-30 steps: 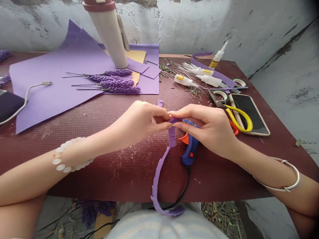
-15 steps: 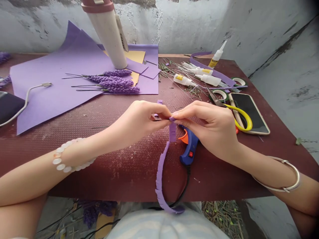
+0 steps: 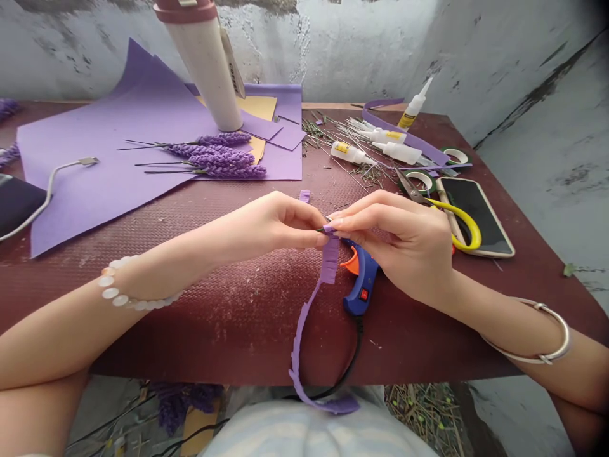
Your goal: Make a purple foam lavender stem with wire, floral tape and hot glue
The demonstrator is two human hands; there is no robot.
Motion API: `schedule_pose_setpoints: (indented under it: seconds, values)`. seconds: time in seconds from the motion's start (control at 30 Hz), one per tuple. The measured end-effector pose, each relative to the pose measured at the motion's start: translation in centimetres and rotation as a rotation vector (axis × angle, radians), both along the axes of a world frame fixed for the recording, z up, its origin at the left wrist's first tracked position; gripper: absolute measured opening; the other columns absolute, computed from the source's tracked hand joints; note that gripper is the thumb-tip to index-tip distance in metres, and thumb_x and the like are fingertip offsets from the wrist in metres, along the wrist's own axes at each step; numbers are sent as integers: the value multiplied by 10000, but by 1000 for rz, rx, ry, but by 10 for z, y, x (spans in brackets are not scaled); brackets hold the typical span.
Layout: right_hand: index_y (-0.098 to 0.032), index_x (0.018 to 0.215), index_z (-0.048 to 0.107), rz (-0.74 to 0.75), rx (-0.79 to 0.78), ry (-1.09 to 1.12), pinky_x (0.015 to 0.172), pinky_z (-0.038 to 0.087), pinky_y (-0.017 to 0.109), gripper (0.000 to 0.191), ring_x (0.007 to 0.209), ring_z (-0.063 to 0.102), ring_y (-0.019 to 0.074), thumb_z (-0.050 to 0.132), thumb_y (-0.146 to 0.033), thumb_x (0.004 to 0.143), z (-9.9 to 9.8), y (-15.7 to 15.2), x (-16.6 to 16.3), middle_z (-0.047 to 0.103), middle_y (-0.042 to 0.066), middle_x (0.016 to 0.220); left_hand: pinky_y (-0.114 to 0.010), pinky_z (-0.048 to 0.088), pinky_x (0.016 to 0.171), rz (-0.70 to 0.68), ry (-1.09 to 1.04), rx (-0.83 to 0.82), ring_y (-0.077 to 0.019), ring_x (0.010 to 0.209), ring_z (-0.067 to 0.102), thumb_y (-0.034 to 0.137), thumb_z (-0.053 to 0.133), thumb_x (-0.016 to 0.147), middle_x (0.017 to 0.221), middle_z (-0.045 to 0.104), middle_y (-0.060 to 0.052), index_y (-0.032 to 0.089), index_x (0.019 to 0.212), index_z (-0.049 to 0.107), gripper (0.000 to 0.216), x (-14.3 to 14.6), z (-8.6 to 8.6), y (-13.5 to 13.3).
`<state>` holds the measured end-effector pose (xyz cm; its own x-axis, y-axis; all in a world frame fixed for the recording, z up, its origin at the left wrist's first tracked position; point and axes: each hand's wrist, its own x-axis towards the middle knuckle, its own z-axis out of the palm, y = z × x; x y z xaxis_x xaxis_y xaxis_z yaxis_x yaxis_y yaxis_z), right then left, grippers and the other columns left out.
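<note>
Dark red textured counter (image 3: 214,304), gritty, set against a stained grey wall (image 3: 361,44). Left hand (image 3: 266,225) and right hand (image 3: 404,244) meet mid-counter, fingers of both pinched narrow on the top end of a fringed purple strip (image 3: 328,263). The strip hangs over the near edge. Blue glue gun (image 3: 362,282) lies just beside it.

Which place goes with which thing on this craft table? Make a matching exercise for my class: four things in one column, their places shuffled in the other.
Things
1. glue gun
2. scissors
3. fringed strip
4. lavender stems

Places
A. pinched between the left hand and the right hand
B. on the purple sheet, beside the tall cup
C. on the table, partly under the right hand
D. handle lying over the edge of the phone

Pairs: 1-C, 2-D, 3-A, 4-B
</note>
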<state>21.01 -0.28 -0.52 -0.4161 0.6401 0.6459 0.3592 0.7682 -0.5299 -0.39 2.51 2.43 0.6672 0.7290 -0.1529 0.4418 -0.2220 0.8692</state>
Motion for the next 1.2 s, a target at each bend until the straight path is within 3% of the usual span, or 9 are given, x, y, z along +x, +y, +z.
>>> schedule_pose_setpoints:
  seconds: [0.13, 0.4, 0.53, 0.63, 0.8, 0.97, 1.07, 1.2]
  values:
    - [-210, 908, 707, 35, 51, -17, 739, 579, 256, 185, 862, 685, 138, 609, -62, 854, 1, 1, 0, 706, 39, 939, -194, 487, 725, 10, -13, -45, -121, 797, 656, 243, 650, 808, 881, 749, 19, 209, 928, 760, 166, 1, 3, -1]
    - [-224, 1003, 668, 77, 365, -142, 793, 586, 343, 250, 939, 657, 191, 591, -42, 849, -1, 2, 4, 722, 65, 979, -190, 481, 708, 12, -44, -135, -115, 810, 638, 310, 600, 867, 906, 740, 8, 229, 968, 755, 202, 0, 6, -4]
    - [-223, 971, 630, 79, 412, -175, 793, 590, 338, 196, 934, 656, 189, 592, -69, 857, -1, -1, 6, 722, 55, 943, -178, 477, 706, -2, -64, -139, -101, 794, 626, 324, 582, 890, 873, 732, 12, 220, 933, 756, 208, 0, 7, -6]
    - [-226, 957, 579, 90, 360, -175, 783, 592, 313, 197, 926, 654, 166, 573, -52, 863, -2, -1, 6, 712, 21, 907, -163, 466, 690, 6, -82, -126, -86, 768, 618, 319, 578, 896, 842, 728, 21, 207, 880, 751, 206, 0, 6, -7]
    - [-193, 1024, 549, 133, 433, -187, 822, 579, 341, 233, 975, 634, 187, 600, -55, 843, -8, 5, 5, 694, 58, 965, -166, 460, 642, 63, -96, -29, -82, 700, 604, 251, 622, 858, 757, 712, 18, 164, 834, 735, 145, 3, 1, -7]
    - [-196, 1169, 512, 101, 80, -87, 920, 535, 384, 382, 1079, 611, 211, 609, -101, 812, -4, 8, 1, 627, 94, 1129, -205, 484, 664, 159, -119, 120, -110, 712, 628, 266, 664, 820, 795, 734, -11, 145, 841, 727, 138, 4, -1, -9]
    - [-204, 1195, 545, 72, -104, -161, 915, 531, 328, 349, 1045, 642, 191, 606, -174, 852, 0, 6, 1, 659, 69, 1146, -215, 479, 640, 167, -88, 189, -116, 689, 619, 286, 661, 820, 765, 725, -16, 145, 830, 719, 153, 3, -2, -11]
    - [-225, 1069, 628, 15, -115, -190, 799, 555, 268, 191, 835, 698, 148, 612, -224, 878, 2, 3, 0, 736, 9, 974, -203, 450, 592, 154, -18, 308, -100, 625, 584, 272, 643, 830, 697, 699, -1, 155, 793, 713, 142, 4, -2, -13]
